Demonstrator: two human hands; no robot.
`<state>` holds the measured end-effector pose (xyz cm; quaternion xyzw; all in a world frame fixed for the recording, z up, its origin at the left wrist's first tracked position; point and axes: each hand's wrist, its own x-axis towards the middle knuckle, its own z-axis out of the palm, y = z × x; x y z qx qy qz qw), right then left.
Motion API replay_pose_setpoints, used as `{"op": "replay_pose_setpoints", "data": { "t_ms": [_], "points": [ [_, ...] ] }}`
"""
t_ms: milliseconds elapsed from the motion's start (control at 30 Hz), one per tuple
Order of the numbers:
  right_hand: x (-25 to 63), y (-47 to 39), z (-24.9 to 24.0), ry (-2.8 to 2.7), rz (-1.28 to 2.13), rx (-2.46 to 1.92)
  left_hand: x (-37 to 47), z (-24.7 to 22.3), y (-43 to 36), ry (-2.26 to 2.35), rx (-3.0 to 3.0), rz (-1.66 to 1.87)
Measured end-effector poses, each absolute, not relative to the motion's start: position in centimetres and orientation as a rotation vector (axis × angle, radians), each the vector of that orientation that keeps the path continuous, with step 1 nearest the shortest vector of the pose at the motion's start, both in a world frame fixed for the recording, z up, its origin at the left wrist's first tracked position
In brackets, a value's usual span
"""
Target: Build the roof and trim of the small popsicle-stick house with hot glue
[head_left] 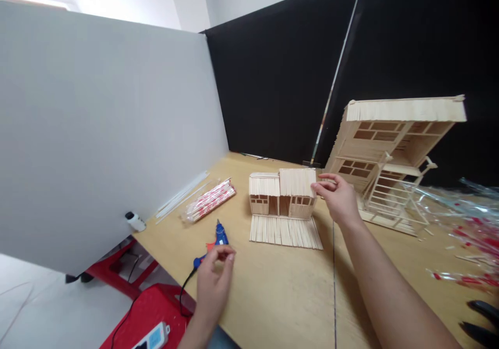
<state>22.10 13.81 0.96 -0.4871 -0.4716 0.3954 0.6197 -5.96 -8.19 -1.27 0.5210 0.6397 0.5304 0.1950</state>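
Observation:
A small model house (298, 182) built from thin wooden sticks stands on the table, with a slatted deck (284, 232) in front of it. My right hand (340, 199) pinches the right edge of its roof between thumb and fingers. Nearer to me, my left hand (215, 276) hovers with curled fingers, thumb and index tips close together, and no object shows between them. Just behind it lies a blue hot glue gun (221, 233), its nozzle pointing away and its handle partly hidden by the hand.
A larger stick house (374, 146) with a staircase rises at right. Plastic wrappers (475, 234) and dark-handled tool ends (483, 323) lie beyond it. Bagged sticks (210, 201), white glue sticks (181, 198) and a small bottle (135, 221) sit left. A red stool (152, 307) holds a power strip (154, 337).

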Motion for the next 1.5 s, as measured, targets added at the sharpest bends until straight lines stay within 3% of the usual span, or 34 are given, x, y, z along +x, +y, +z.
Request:
{"op": "replay_pose_setpoints", "data": {
  "t_ms": [167, 333, 567, 767, 833, 933, 1033, 1267, 1500],
  "points": [
    [22.1, 13.8, 0.6, -1.086, 0.873, -1.119, -12.4, -3.4, -9.3, 2.279, 1.878, 1.116],
    [21.7, 13.6, 0.6, -1.093, 0.872, -1.119, -13.9, -5.3, -8.5, 2.335, 1.91, 0.854],
    [21.3, 13.4, 1.8, -1.151, 0.823, -1.111, -15.0, -6.4, -7.2, 2.182, 1.671, 1.068],
    [20.7, 8.2, 4.4, -1.256, 0.376, -1.142, -12.7, -3.7, -8.2, 2.071, 1.363, 1.456],
    [19.5, 5.4, 4.7, -1.403, 0.66, -1.082, -10.4, -1.7, -7.7, 1.93, 1.323, 1.557],
    [16.9, 1.5, 4.4, -1.591, 1.344, -0.827, -5.3, 0.9, -5.7, 1.669, 1.253, 1.731],
    [14.7, -0.5, 3.8, -1.496, 1.517, -0.623, 0.8, 2.4, -3.3, 1.454, 1.358, 1.783],
    [17.3, 3.3, 4.3, -0.979, 1.204, -0.896, 7.6, 4.1, 0.6, 1.001, 1.635, 1.622],
    [21.7, 9.6, 2.5, -0.762, 0.902, -1.066, 3.9, 4.7, 8.8, 1.445, 1.666, 1.654]
  ]
}}
